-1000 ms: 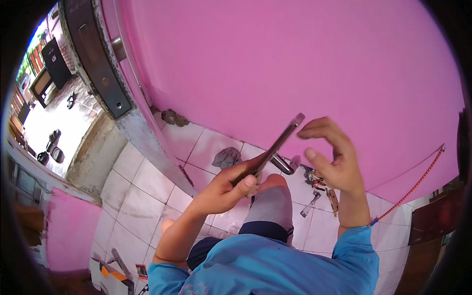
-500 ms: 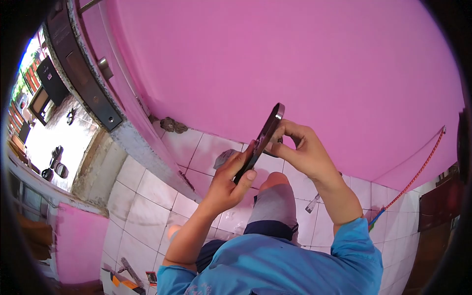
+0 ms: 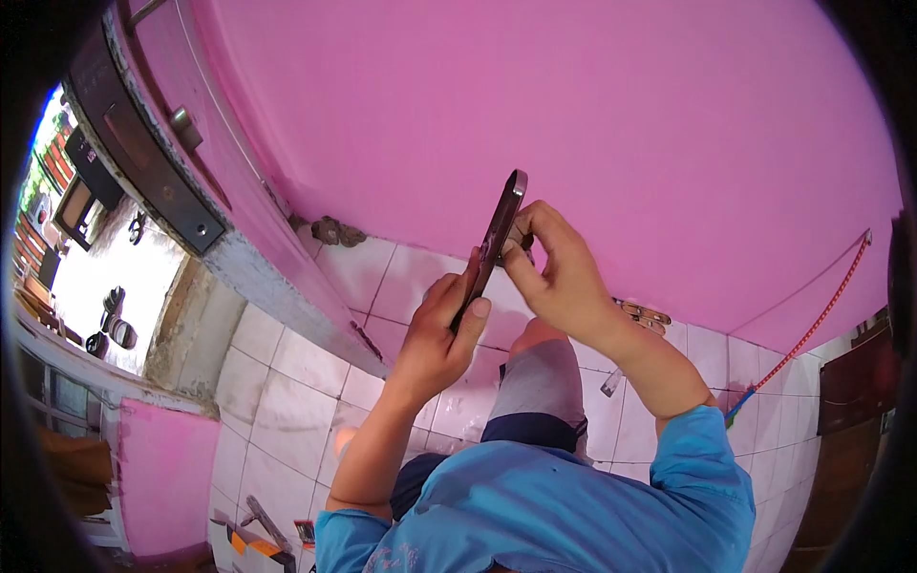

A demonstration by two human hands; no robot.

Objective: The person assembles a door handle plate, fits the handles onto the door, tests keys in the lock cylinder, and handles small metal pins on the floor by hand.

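A long, narrow dark plate (image 3: 499, 222) with a shiny rounded upper end is held up tilted in front of my body, seen nearly edge-on. My left hand (image 3: 437, 334) is closed around its lower end, thumb on the near side. At the plate's right side, about halfway up, the thumb and fingers of my right hand (image 3: 564, 282) pinch together. Whatever lies between those fingertips is too small and hidden to name. Below the plate is a bent knee in grey shorts (image 3: 537, 387).
An open pink door (image 3: 296, 277) with a lock plate (image 3: 167, 191) along its edge stands at left. Sandals (image 3: 115, 320) lie outside. On the tiled floor are a hammer-like tool (image 3: 263, 520), a small clear item (image 3: 611, 382) and wooden-handled tools (image 3: 642, 313). A red cord (image 3: 821, 320) hangs right.
Both hands and the dark plate have shifted slightly up and left in view. The wooden-handled tools behind my right forearm now show. The grip of my left hand stays the same.
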